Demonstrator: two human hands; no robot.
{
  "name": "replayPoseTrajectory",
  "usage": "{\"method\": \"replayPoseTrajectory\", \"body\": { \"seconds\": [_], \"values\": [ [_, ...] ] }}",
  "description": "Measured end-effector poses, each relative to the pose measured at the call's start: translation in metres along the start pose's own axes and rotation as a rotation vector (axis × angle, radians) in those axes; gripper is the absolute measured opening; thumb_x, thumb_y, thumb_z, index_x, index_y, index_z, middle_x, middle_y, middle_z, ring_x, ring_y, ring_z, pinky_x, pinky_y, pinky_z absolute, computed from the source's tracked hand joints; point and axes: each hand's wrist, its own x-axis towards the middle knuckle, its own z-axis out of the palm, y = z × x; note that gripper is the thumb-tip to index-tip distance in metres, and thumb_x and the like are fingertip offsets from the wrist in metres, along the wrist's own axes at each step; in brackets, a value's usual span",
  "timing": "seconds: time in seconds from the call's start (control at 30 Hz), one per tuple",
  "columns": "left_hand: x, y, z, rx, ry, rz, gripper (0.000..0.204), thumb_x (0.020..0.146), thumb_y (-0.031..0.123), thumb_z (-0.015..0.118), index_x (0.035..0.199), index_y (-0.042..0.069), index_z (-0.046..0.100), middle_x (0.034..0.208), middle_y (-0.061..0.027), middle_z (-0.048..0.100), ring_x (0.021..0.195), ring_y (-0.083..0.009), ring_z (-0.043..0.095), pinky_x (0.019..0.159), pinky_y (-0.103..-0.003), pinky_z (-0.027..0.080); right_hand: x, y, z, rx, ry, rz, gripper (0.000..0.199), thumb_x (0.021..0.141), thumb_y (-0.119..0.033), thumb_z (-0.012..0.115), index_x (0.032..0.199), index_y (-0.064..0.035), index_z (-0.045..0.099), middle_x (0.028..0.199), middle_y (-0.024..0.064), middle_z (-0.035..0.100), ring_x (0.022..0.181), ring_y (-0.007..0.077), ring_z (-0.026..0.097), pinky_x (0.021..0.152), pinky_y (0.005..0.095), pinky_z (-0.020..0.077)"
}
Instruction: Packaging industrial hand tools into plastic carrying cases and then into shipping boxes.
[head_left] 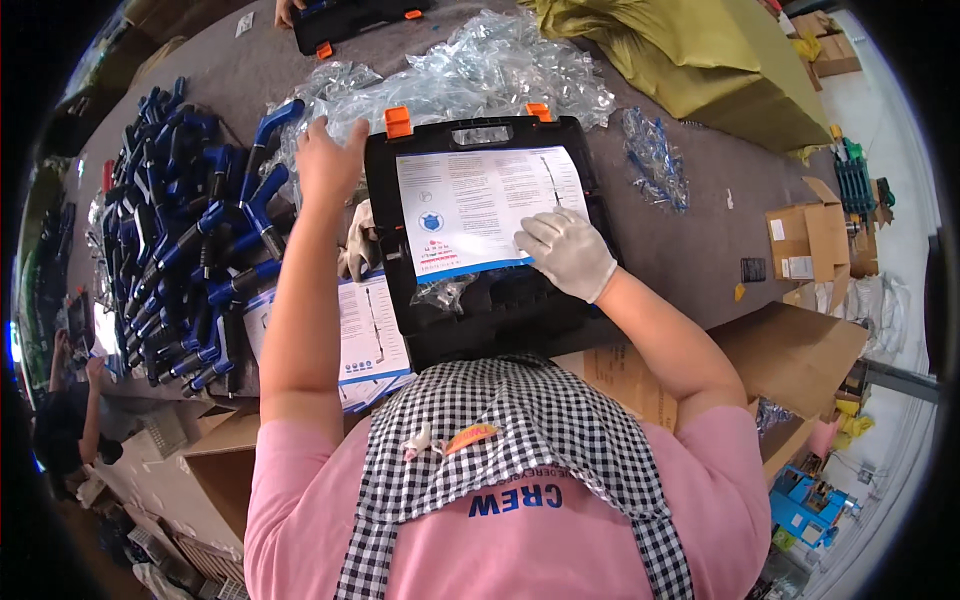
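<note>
A black plastic case (470,338) lies in front of me, with an orange latch (398,122) and a second one at its far edge. Across it rests a printed instruction sheet (462,200) with a blue lower border. My right hand (570,254), in a pale glove, lies over the sheet's right part, its fingers stretched out on the paper. Bare and with fingers spread, my left hand (332,160) is beside the case's far left corner; I cannot tell whether it touches the case. A small clear plastic bag (442,294) shows below the sheet.
Blue-and-black handled tools (190,230) are heaped on the left. Clear plastic bags (480,70) lie beyond the case, and a yellow-green cover (690,50) at far right. More sheets (372,335) sit by my left arm. Another person's hand (288,12) is at a second case (350,25).
</note>
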Motion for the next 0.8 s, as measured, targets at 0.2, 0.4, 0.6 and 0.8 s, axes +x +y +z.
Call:
{"method": "replayPoseTrajectory", "body": {
  "seconds": [0.2,0.4,0.6,0.8],
  "values": [
    [0.026,0.006,0.036,-1.191,-0.675,-0.836,0.056,0.091,0.055,0.059,0.101,0.001,0.068,0.092,-0.0126,0.069,0.084,-0.0218,0.065,0.079,-0.037,0.052,0.001,-0.002,0.004,-0.025,0.041,-0.007,0.018,0.077,-0.017,0.064,0.094,-0.0110,0.066,0.101,0.0031,0.066,0.099,0.0198,0.062,0.089,0.0370,0.0485],
    [-0.029,0.051,-0.065,-1.065,-0.539,0.124,0.050,0.101,0.046,0.046,0.098,0.000,0.068,0.085,-0.0059,0.067,0.079,-0.0130,0.061,0.077,-0.026,0.046,-0.011,-0.007,0.009,-0.145,0.031,0.083,0.020,0.079,-0.021,0.063,0.096,-0.0119,0.066,0.107,0.0026,0.067,0.105,0.0200,0.061,0.096,0.0372,0.0467],
    [-0.169,0.076,-0.105,-0.137,-0.713,0.888,0.089,0.072,0.058,0.072,0.137,0.001,0.049,0.136,-0.0178,0.052,0.122,-0.0363,0.050,0.104,-0.047,0.038,-0.027,-0.005,0.057,0.283,0.148,0.454,0.039,0.083,-0.027,0.060,0.116,-0.0071,0.063,0.119,0.0160,0.063,0.117,0.0347,0.055,0.102,0.0450,0.0412],
    [-0.199,0.075,-0.090,0.399,-0.523,0.728,0.098,0.066,0.067,0.072,0.139,0.005,0.049,0.145,-0.0115,0.047,0.135,-0.0326,0.040,0.109,-0.048,0.033,-0.070,-0.019,-0.003,0.388,-0.189,0.534,0.055,0.089,-0.047,0.056,0.129,-0.0096,0.056,0.134,0.0161,0.055,0.126,0.0346,0.049,0.109,0.0443,0.0355]
  ]
}}
